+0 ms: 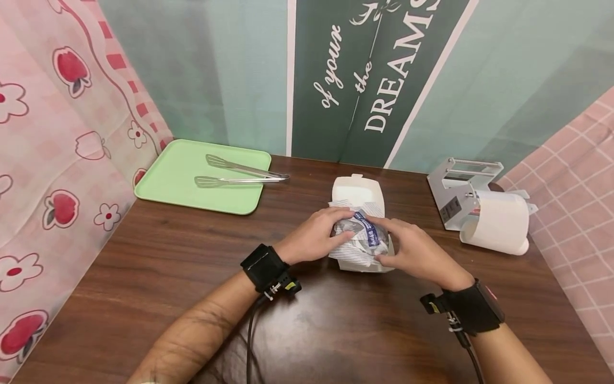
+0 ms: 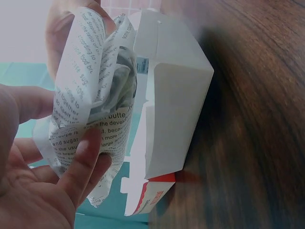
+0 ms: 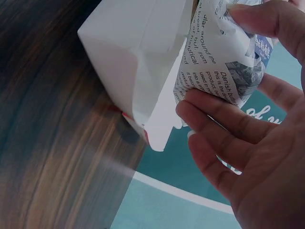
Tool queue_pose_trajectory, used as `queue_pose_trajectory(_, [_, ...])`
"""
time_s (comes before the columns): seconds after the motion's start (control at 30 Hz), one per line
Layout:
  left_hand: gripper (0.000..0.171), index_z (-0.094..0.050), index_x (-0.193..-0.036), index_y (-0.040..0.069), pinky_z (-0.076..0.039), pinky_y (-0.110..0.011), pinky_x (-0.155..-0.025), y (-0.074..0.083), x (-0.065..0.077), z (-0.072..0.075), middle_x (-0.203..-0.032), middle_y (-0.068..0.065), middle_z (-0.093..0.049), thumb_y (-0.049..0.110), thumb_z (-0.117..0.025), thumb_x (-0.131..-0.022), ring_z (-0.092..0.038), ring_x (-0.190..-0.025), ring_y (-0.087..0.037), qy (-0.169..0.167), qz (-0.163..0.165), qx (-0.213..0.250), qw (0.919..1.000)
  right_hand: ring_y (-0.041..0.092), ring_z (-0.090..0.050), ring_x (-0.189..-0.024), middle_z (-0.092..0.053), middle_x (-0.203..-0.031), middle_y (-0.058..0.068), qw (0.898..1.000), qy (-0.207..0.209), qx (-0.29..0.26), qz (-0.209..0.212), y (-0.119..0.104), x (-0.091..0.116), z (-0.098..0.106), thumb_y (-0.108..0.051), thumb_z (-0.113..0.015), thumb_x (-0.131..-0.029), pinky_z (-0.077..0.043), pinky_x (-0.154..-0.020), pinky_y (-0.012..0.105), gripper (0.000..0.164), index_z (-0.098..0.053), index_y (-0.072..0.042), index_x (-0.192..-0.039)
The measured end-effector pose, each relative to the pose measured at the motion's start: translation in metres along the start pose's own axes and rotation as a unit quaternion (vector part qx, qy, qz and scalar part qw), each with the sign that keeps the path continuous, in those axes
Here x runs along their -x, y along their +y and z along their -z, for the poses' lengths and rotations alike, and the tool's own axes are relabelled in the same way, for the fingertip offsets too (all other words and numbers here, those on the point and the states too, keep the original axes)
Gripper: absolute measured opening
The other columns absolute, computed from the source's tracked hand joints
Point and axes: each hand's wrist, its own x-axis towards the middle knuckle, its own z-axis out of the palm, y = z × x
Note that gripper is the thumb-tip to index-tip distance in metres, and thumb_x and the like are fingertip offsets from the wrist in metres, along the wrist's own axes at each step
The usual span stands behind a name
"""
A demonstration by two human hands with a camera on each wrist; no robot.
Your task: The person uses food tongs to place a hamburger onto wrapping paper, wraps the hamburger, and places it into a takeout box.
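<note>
A bundle wrapped in newsprint-patterned paper [image 1: 356,244], with a blue-and-white label strip [image 1: 370,233] across its top, is held between both hands. My left hand [image 1: 314,234] grips its left side, thumb and fingers spread around the paper. On the opposite side my right hand [image 1: 416,252] holds it, with the thumb on one face and the fingers under the other in the right wrist view. What is inside the wrapping is hidden. A white takeout box [image 2: 181,109] stands with its lid [image 1: 357,188] raised at the back. In both wrist views the bundle is at the box's open top.
At the back left lies a light green tray [image 1: 175,176], with metal tongs [image 1: 245,181] resting on it, their joined end past its right edge. A grey dispenser [image 1: 453,205] with a white roll [image 1: 501,221] stands at the right. Curtains border the brown wooden table [image 1: 158,261].
</note>
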Motion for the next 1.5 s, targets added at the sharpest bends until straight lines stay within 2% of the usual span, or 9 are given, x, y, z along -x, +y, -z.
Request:
queue_pose_trajectory(0.3, [0.045, -0.056, -0.143, 0.004, -0.035, -0.036, -0.121, 0.000, -0.004, -0.010, -0.151, -0.013, -0.053, 0.023, -0.060, -0.103, -0.046, -0.145, -0.024, -0.016, -0.012, 0.015, 0.9997, 0.040, -0.061, -0.125, -0.059, -0.139, 0.026, 1.000, -0.011, -0.014, -0.016, 0.009, 0.011, 0.000, -0.012, -0.083, -0.080, -0.052, -0.099, 0.057, 0.076, -0.051, -0.011, -0.149])
queue_pose_trajectory(0.63, [0.043, -0.058, -0.142, 0.004, -0.037, -0.035, -0.120, -0.002, -0.002, -0.019, -0.149, -0.014, -0.055, 0.024, -0.059, -0.103, -0.048, -0.143, -0.024, -0.022, -0.014, -0.013, 0.9996, 0.041, -0.060, -0.126, -0.058, -0.140, 0.027, 1.000, -0.016, -0.016, -0.021, 0.016, 0.014, -0.011, -0.012, -0.084, -0.079, -0.052, -0.100, 0.057, 0.075, -0.052, -0.009, -0.147])
queue_pose_trajectory(0.8, [0.044, -0.058, -0.143, 0.008, -0.042, -0.033, -0.115, -0.003, 0.000, -0.021, -0.146, -0.009, -0.056, 0.027, -0.060, -0.103, -0.052, -0.137, -0.020, -0.024, -0.003, -0.031, 0.9992, 0.037, -0.064, -0.119, -0.060, -0.139, 0.025, 1.000, -0.014, -0.015, -0.021, 0.017, 0.014, -0.014, -0.012, -0.084, -0.078, -0.054, -0.096, 0.055, 0.073, -0.053, -0.008, -0.145])
queue_pose_trajectory(0.9, [0.044, -0.060, -0.141, 0.011, -0.049, -0.028, -0.102, -0.005, 0.001, -0.021, -0.137, -0.006, -0.057, 0.028, -0.062, -0.102, -0.058, -0.120, -0.015, -0.020, 0.002, -0.035, 0.9992, 0.032, -0.066, -0.112, -0.062, -0.136, 0.023, 1.000, -0.015, -0.014, -0.020, 0.017, 0.013, -0.015, -0.012, -0.084, -0.078, -0.057, -0.091, 0.052, 0.071, -0.054, -0.008, -0.142])
queue_pose_trajectory(1.03, [0.041, -0.064, -0.138, 0.012, -0.049, -0.023, -0.085, -0.005, 0.002, -0.022, -0.123, -0.003, -0.059, 0.029, -0.065, -0.100, -0.057, -0.099, -0.011, -0.017, 0.002, -0.034, 0.9993, 0.029, -0.068, -0.105, -0.064, -0.133, 0.023, 1.000, -0.016, -0.009, -0.020, 0.017, 0.013, -0.015, -0.013, -0.084, -0.078, -0.058, -0.086, 0.049, 0.068, -0.055, -0.007, -0.139])
queue_pose_trajectory(1.17, [0.038, -0.066, -0.134, 0.012, -0.051, -0.024, -0.088, -0.006, 0.001, -0.023, -0.120, -0.002, -0.062, 0.029, -0.066, -0.099, -0.060, -0.101, -0.011, -0.018, 0.000, -0.040, 0.9990, 0.027, -0.065, -0.101, -0.067, -0.126, 0.021, 1.000, -0.015, 0.004, -0.020, 0.017, 0.013, -0.015, -0.014, -0.084, -0.078, -0.056, -0.083, 0.046, 0.067, -0.057, -0.008, -0.139])
queue_pose_trajectory(1.3, [0.034, -0.068, -0.128, 0.012, -0.051, -0.029, -0.099, -0.008, -0.001, -0.025, -0.124, -0.003, -0.066, 0.027, -0.069, -0.098, -0.062, -0.114, -0.014, -0.013, -0.001, -0.046, 0.9989, 0.024, -0.059, -0.094, -0.067, -0.110, 0.014, 0.999, -0.014, 0.020, -0.027, 0.015, 0.013, -0.015, -0.017, -0.085, -0.078, -0.050, -0.077, 0.039, 0.066, -0.059, -0.009, -0.139])
queue_pose_trajectory(1.4, [0.029, -0.068, -0.122, 0.012, -0.052, -0.031, -0.100, -0.010, -0.002, -0.026, -0.123, -0.003, -0.068, 0.026, -0.071, -0.096, -0.063, -0.115, -0.014, -0.009, 0.001, -0.045, 0.9989, 0.024, -0.058, -0.094, -0.066, -0.104, 0.011, 0.999, -0.016, 0.021, -0.031, 0.013, 0.013, -0.015, -0.017, -0.085, -0.078, -0.049, -0.076, 0.038, 0.065, -0.061, -0.009, -0.138])
queue_pose_trajectory(1.5, [0.025, -0.068, -0.116, 0.012, -0.053, -0.030, -0.095, -0.010, -0.002, -0.025, -0.117, -0.002, -0.071, 0.026, -0.072, -0.095, -0.065, -0.108, -0.013, -0.013, 0.005, -0.052, 0.9986, 0.025, -0.058, -0.096, -0.067, -0.106, 0.012, 0.999, -0.022, 0.020, -0.036, 0.013, 0.012, -0.017, -0.018, -0.085, -0.079, -0.050, -0.077, 0.039, 0.064, -0.062, -0.010, -0.138])
